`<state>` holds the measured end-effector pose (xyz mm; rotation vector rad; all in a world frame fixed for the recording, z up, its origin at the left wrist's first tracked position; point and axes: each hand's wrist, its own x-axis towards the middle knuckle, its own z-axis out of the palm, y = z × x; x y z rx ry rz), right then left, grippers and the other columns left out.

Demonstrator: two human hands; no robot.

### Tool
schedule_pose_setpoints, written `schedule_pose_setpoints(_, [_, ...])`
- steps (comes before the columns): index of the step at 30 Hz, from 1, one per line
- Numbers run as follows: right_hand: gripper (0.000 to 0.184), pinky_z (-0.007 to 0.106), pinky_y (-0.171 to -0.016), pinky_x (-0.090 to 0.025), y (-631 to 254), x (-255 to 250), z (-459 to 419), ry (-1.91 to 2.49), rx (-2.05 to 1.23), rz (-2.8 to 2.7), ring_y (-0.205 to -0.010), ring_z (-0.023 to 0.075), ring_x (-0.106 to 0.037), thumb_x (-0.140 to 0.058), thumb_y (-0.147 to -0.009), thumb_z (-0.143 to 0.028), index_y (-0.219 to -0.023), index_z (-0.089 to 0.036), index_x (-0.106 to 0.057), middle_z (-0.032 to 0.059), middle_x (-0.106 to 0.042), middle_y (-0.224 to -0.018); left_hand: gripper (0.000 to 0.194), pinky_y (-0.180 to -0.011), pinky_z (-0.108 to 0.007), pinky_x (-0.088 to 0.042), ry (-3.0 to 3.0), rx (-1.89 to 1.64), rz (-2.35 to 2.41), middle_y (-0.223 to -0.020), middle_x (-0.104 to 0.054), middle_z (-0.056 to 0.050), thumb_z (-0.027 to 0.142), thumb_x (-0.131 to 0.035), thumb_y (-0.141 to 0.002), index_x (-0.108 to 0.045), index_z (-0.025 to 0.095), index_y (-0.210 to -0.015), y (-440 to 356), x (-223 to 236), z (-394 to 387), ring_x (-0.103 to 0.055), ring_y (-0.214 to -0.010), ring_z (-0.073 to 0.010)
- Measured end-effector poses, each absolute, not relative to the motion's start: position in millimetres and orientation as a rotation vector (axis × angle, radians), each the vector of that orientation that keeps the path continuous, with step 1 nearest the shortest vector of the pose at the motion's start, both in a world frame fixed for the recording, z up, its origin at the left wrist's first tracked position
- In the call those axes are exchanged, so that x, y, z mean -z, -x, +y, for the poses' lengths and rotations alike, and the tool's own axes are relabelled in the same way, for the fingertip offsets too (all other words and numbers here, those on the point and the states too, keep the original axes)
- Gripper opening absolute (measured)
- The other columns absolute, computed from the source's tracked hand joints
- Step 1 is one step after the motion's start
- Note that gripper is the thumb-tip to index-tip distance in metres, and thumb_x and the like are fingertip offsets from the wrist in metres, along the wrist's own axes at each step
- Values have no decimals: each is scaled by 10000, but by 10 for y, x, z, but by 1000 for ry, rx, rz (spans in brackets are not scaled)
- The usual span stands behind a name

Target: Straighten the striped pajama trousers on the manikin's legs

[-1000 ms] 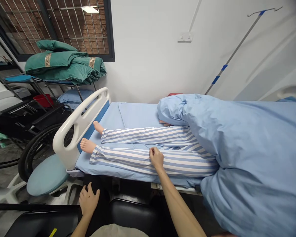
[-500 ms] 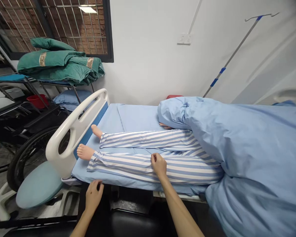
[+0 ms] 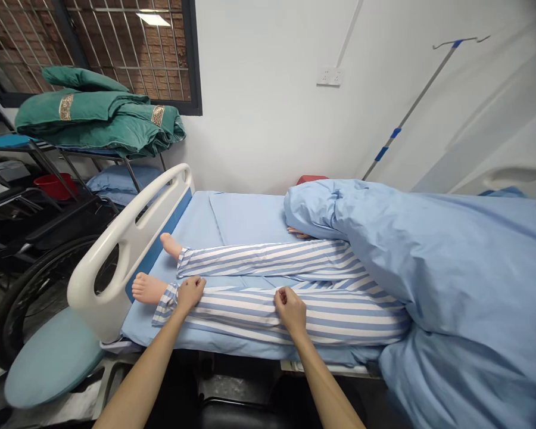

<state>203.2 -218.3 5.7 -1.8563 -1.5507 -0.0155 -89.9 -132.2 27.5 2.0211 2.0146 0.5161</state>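
A figure with smooth, manikin-like feet [image 3: 149,288] lies on the bed in blue-and-white striped trousers [image 3: 250,307]. My left hand [image 3: 191,293] is at the near trouser leg, just above the ankle, its fingers curled closed on the cloth. At knee height on the same leg, my right hand [image 3: 291,307] is closed in a pinch on the fabric; the fingertips are partly hidden. The far leg lies straight beside it, untouched. A bunched light blue quilt [image 3: 455,262] covers the upper body, with a few fingers of the figure's hand showing under its edge.
A white footboard [image 3: 89,280] closes the bed's left end. Beyond it stand a wheelchair [image 3: 31,298] and a rack with green folded bedding [image 3: 102,119]. A round pale blue seat [image 3: 53,360] is at lower left. An IV pole [image 3: 411,113] rises behind the bed.
My left hand has moved up and right from the bed's near edge onto the near trouser leg by the ankle. My right hand stays at the knee. The view has shifted slightly.
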Motion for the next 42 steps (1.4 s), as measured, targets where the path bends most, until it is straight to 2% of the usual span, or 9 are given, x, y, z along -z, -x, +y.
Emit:
schedule_pose_setpoints(4, [184,222,-566,-315,-2012,-65,-2173,1882,31,-1556,-592,128,-516,-402,-815,-293,-690,-189,-487,-1,-546,-612,316,-605,-246,-324,-2102,-267,2140,-748,-645,-62,326,-333,-786,-610,188,-723,884,-136,-1299,-564,-727,-178])
schedule_pose_setpoints(7, [177,221,-576,-320,-1993,-67,-2168,1892,54,-1566,-598,128,-517,-397,-816,-285,-696,-189,-487,2,-551,-626,345,-630,-263,-346,-2084,-146,2142,-804,-654,-77,347,-314,-798,-620,195,-757,863,-143,-1302,-581,-771,-199])
schedule_pose_setpoints(15, [177,224,-558,-312,-1999,-120,-2185,1945,-35,-1551,-604,131,-524,-398,-794,-292,-696,-194,-508,1,-559,-624,341,-690,-297,-373,-2069,-104,2143,-845,-656,-94,334,-315,-801,-623,187,-790,830,-218,-1308,-584,-827,-218])
schedule_pose_setpoints(18, [168,231,-573,-329,-1939,-193,-2104,1962,-149,-1566,-643,142,-542,-396,-773,-279,-777,-197,-542,6,-588,-674,338,-692,-303,-380,-2061,-112,2152,-846,-657,-95,334,-321,-799,-626,190,-808,829,-207,-1298,-587,-820,-223])
schedule_pose_setpoints(22, [206,251,-684,-376,-1587,-335,-1769,1820,-298,-1727,-781,163,-550,-422,-761,-259,-905,-185,-549,31,-611,-795,345,-707,-310,-386,-2050,-92,2147,-867,-657,-104,333,-320,-802,-629,186,-836,826,-203,-1282,-589,-832,-226])
schedule_pose_setpoints(27, [296,271,-802,-376,-778,-494,-1027,1639,-407,-2050,-936,185,-521,-508,-725,-263,-1002,-167,-545,71,-602,-975,344,-711,-315,-391,-2039,-65,2140,-850,-659,-102,326,-314,-805,-627,185,-839,818,-207,-1266,-597,-813,-219])
schedule_pose_setpoints(32, [436,317,-844,-365,-4,-548,-314,1589,-339,-2344,-1038,225,-480,-544,-708,-307,-1112,-153,-486,111,-556,-1100,336,-701,-340,-404,-2013,-37,2129,-843,-660,-97,295,-308,-803,-627,195,-838,818,-180,-1242,-607,-806,-235])
schedule_pose_setpoints(37, [572,355,-832,-370,469,-382,12,1671,-330,-2440,-1030,261,-499,-657,-600,-366,-1095,-147,-471,132,-561,-1091,348,-699,-345,-415,-2023,-46,2094,-860,-657,-121,311,-326,-811,-637,175,-888,858,-136,-1219,-610,-809,-245])
schedule_pose_setpoints(42, [641,384,-840,-353,622,-159,-78,1717,-321,-2428,-1000,277,-527,-653,-600,-392,-1148,-145,-433,154,-571,-1068,341,-731,-328,-420,-1959,65,2026,-912,-641,-156,269,-348,-815,-643,145,-933,885,-182,-1203,-606,-845,-234])
